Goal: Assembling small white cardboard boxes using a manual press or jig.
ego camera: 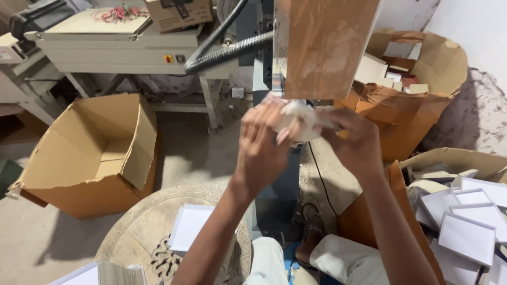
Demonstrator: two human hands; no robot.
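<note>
Under brown press block [325, 47], left hand [261, 148] and right hand [356, 140] pinch white piece [301, 120], seemingly small box; blurred.

- A small box-making workshop.
- A cream-coloured machine [113, 45] stands far left, with a ribbed hose [232, 51] beside it.
- Open cardboard cartons [90, 153] sit on the dusty concrete floor [31, 243].
- White flat box lids [467, 232] are heaped near right.
</note>
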